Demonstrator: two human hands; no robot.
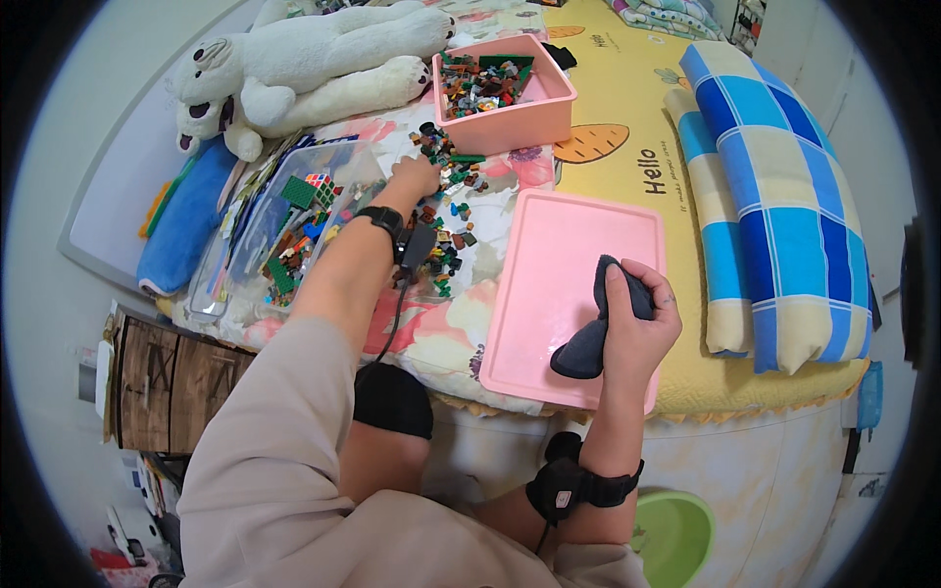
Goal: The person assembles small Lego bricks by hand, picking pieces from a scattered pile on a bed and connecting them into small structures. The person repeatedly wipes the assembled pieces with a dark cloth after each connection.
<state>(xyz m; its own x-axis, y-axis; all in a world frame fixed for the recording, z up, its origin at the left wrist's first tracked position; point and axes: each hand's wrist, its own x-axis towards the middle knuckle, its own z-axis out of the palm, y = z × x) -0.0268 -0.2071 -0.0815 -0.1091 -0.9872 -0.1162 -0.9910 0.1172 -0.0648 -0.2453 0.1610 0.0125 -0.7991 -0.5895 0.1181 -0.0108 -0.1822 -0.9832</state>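
Observation:
My left hand [418, 177] reaches to the loose toy building bricks [457, 181] heaped on the flowered bed cover. Its fingers are bent together at the edge of the heap, and whatever they pinch is too small to make out. A dark grey cloth [580, 350], soft and narrow at its middle, is gripped between the thumb and fingers of my right hand [644, 318]. That cloth hangs over a pink plastic lid [549, 265] lying flat near the bed's front edge.
Beyond the heap stands a pink bin [505, 132] with bricks inside. A clear plastic box [257, 230] holds more bricks and a puzzle cube. White plush bears [319, 69] lie far left, checked folded bedding [784, 206] at right. A green basin [676, 539] sits on the floor.

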